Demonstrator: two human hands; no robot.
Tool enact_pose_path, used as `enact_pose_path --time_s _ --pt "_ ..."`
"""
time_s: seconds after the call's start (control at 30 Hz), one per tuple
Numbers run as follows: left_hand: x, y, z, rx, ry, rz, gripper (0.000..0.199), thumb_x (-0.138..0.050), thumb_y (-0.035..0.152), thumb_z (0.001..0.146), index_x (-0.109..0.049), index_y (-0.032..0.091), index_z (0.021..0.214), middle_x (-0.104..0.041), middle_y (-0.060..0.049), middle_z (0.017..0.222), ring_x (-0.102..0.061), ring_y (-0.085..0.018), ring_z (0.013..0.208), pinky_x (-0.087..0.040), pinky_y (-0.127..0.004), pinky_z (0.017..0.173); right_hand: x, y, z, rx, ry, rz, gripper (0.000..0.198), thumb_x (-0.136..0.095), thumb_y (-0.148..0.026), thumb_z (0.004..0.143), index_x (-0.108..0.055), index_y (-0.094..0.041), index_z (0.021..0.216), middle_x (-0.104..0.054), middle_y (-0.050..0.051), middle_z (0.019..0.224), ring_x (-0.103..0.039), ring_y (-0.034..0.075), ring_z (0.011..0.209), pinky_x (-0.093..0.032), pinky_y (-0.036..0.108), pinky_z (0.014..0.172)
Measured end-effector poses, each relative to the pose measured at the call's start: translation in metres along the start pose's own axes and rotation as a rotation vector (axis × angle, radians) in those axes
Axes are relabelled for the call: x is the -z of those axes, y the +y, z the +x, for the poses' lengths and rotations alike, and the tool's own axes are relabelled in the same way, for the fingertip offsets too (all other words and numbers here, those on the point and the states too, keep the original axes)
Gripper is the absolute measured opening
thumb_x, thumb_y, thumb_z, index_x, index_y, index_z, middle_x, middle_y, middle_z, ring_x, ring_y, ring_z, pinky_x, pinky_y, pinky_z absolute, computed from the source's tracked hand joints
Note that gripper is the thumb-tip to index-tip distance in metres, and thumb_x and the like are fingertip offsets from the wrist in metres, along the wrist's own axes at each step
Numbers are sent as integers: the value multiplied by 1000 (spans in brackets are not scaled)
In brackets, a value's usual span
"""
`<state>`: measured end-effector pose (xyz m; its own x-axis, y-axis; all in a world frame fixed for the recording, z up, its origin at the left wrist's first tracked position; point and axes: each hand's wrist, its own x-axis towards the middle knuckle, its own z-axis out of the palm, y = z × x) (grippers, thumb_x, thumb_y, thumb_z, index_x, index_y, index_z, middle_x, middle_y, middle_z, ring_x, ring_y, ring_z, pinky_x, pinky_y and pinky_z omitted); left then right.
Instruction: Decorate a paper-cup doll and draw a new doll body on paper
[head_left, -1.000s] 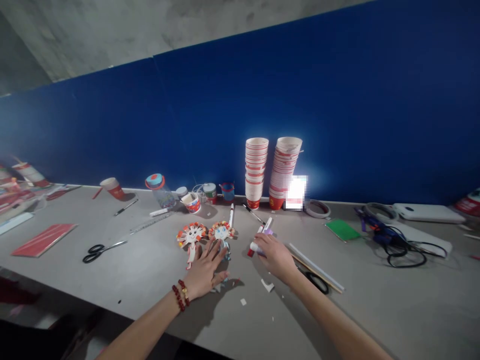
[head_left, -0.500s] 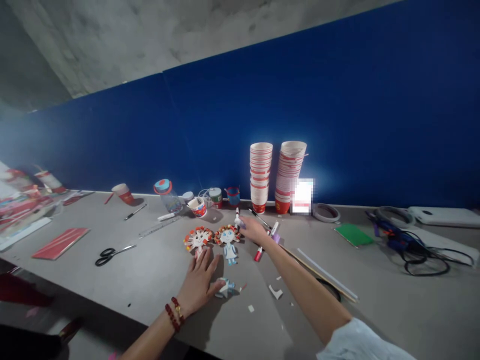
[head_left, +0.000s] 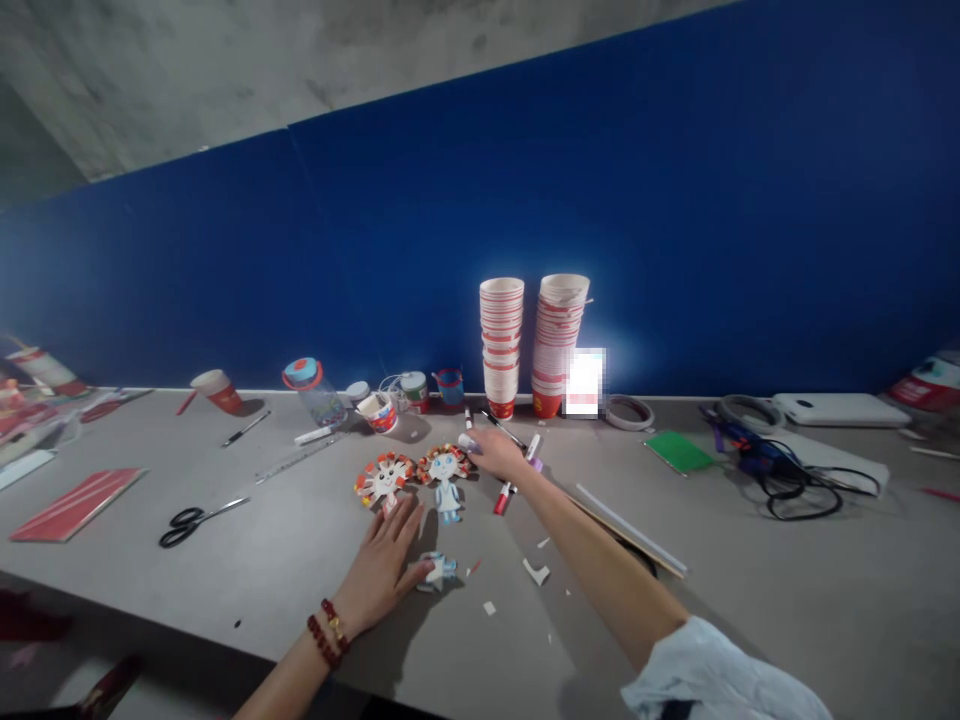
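My left hand (head_left: 386,565) lies spread on the grey table, fingers over the lower part of a paper doll (head_left: 384,478) with an orange-and-red curled paper mane. Its thumb touches a cut-out paper body (head_left: 436,571) in white and blue. A second paper doll (head_left: 448,485) with a similar mane and a pale blue dress lies just right of the first. My right hand (head_left: 495,452) reaches beyond that doll, its fingers closed around a small whitish object (head_left: 469,443) whose kind is unclear. Behind the fingertips is a white marker (head_left: 468,418) with a dark end.
Two tall paper cup stacks (head_left: 501,345) stand against the blue partition. Scissors (head_left: 196,520) lie at left, and a red marker (head_left: 504,497) by my right forearm. Tape rolls (head_left: 630,413), a green packet (head_left: 679,452) and a corded blue tool (head_left: 765,460) are at right. Paper scraps (head_left: 536,572) lie in front.
The view has turned slightly right, so things sit further left. My right fingers have tilted the whitish object flatter and drawn it off the dark-ended marker. My left hand stays on the doll.
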<state>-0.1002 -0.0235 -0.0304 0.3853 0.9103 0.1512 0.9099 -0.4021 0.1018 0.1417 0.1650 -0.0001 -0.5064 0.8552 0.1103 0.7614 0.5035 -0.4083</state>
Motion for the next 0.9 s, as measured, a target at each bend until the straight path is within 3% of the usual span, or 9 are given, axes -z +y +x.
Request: enact_pose_path --time_s 0.23,0.33,0.43,0.53,0.63,0.77,0.9 --pt "12 -9 -7 -8 -41 19 69 -40 55 99 -21 24 157 -27 -10 161 -22 -29 149 -20 -50 119 15 12 -10 -6 54 37 34 -59 -22 87 -63 -22 121 -70 9 112 -62 25 103 -43 28 82" --pt "19 1 -2 -14 3 34 69 -40 54 99 -19 25 158 -25 -10 162 -18 -32 150 -12 -56 119 26 10 -32 -11 104 65 35 -58 -24 90 -61 -21 124 -69 9 116 -59 25 109 -42 30 87" --pt "28 25 11 -132 -9 -38 65 -40 49 100 -20 26 157 -22 -10 163 -19 -31 149 -15 -55 119 34 4 -69 28 107 86 31 -59 -24 89 -63 -22 120 -69 8 115 -60 24 108 -42 30 90" --pt "32 56 38 -209 -18 -172 53 -45 38 99 -37 27 150 -38 -9 155 -35 -29 142 -31 -48 115 37 1 -112 55 124 123 25 -58 -32 90 -64 -21 111 -71 8 106 -62 25 100 -44 30 84" --pt "29 84 78 -165 23 -202 41 -48 36 98 -51 23 136 -55 -12 134 -51 -29 126 -42 -44 105 37 4 -149 -180 233 193 29 -51 -46 93 -62 -21 104 -69 4 85 -63 22 76 -43 28 68" --pt "21 113 130 -98 67 -204 36 -57 42 94 -60 15 117 -60 -16 111 -57 -33 110 -47 -47 93 37 16 -182 -325 294 331 34 -47 -55 92 -57 -23 93 -65 1 74 -59 20 65 -42 27 60" --pt "24 114 166 -71 79 -204 25 -54 35 97 -62 15 110 -61 -12 112 -59 -26 106 -49 -44 93 33 26 -197 -350 299 450 31 -48 -53 91 -54 -22 94 -64 0 72 -58 18 60 -44 27 59"
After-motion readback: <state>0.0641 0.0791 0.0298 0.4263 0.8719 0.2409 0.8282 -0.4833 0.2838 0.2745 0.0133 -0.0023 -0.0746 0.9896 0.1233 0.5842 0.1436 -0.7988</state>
